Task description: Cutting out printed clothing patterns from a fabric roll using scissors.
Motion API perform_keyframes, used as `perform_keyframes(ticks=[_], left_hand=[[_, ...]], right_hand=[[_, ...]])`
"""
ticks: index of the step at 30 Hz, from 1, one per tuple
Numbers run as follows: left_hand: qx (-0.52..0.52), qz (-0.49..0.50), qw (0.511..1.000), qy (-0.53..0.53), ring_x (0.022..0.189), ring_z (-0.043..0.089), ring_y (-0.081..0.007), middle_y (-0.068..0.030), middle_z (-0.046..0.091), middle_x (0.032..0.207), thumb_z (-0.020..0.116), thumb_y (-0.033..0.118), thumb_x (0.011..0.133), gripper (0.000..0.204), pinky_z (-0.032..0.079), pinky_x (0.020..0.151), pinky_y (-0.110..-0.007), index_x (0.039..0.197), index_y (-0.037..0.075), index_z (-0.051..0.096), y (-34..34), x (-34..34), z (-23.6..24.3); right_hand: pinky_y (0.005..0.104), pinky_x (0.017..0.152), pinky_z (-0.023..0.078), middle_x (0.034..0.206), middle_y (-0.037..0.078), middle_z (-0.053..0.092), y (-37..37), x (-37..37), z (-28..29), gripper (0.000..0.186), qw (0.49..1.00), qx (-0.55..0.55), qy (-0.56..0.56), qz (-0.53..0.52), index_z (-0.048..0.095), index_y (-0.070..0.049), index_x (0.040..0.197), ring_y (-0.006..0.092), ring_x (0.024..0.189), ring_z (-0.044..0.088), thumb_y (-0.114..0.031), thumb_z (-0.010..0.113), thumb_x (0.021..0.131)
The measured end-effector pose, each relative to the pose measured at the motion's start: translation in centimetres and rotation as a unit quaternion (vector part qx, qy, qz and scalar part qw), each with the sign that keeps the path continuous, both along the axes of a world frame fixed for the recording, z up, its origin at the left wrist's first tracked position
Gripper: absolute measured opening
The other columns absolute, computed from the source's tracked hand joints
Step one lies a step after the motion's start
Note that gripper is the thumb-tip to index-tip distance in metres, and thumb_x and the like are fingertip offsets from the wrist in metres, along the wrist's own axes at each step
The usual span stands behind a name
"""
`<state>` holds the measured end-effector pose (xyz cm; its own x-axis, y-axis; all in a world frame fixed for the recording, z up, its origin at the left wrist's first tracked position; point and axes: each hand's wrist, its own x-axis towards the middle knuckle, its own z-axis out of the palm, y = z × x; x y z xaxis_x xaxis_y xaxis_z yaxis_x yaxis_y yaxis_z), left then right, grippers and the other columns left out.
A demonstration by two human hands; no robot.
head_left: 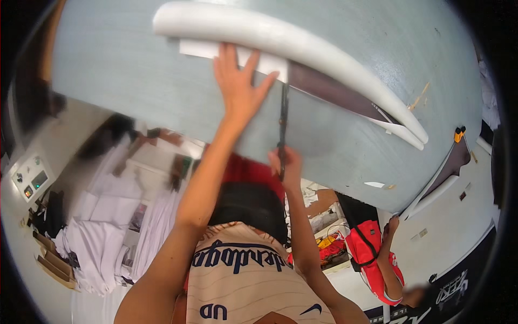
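A long white roll (259, 29) lies curved across the grey-blue table, with a flap of its sheet sticking out along the near side. Part of that flap is a plain white strip (202, 48); further right it shows a dark purple area (334, 92). My left hand (240, 81) presses down on the white strip, fingers spread and flat. In my right hand (288, 162), closed near the table's front edge, is a long dark tool, apparently scissors (283, 116) seen edge-on. Its far end meets the sheet's edge where white and purple join.
Bundles of white cloth (102, 232) hang and lie below the table at left. A white control box (32, 178) stands at the far left. Beneath the table at right sits an open box (324, 216) of mixed items. Another person in red (372, 243) is beside it. Orange-handled clips or tools (459, 134) lie at the right edge.
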<state>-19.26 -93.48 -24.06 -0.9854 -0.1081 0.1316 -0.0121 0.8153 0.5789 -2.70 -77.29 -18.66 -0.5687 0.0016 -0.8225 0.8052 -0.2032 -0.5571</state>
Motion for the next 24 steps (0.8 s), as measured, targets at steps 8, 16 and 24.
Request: perform_keyframes(ticks=[8,16,24], left_hand=[[0.009,0.016,1.000,0.009,0.148,0.030,-0.0481,-0.0279,0.039,0.155,0.081,0.045,0.084,0.055,0.018,0.119,-0.067,0.127,0.011,0.071,0.4,0.1,-0.9],[-0.098,0.058,0.993,-0.041,0.122,0.047,-0.0428,-0.0220,0.049,0.139,0.087,0.040,0.077,0.075,0.035,0.104,-0.059,0.143,0.017,0.058,0.2,-2.9,2.3],[-0.121,0.048,0.979,-0.155,0.128,0.043,-0.0461,-0.0254,0.044,0.146,0.094,0.043,0.067,0.109,0.038,0.103,-0.057,0.158,0.018,0.039,-0.3,-5.5,4.6]], right_hand=[[0.0216,0.044,0.030,0.061,-0.006,0.054,0.4,-1.6,-0.2,0.027,0.998,0.048,-0.013,0.024,0.060,-0.005,0.077,0.0015,0.048,0.044,-0.009,0.086,0.086],[0.0222,0.041,0.032,0.059,-0.004,0.055,2.5,-1.9,-0.3,0.028,0.995,0.058,-0.006,0.075,0.062,-0.003,0.077,0.0032,0.044,0.046,-0.011,0.087,0.085],[0.0225,0.041,0.032,0.058,-0.003,0.054,3.2,-2.7,0.2,0.028,0.990,0.081,-0.017,0.112,0.062,-0.002,0.076,0.0036,0.044,0.046,-0.012,0.087,0.085]])
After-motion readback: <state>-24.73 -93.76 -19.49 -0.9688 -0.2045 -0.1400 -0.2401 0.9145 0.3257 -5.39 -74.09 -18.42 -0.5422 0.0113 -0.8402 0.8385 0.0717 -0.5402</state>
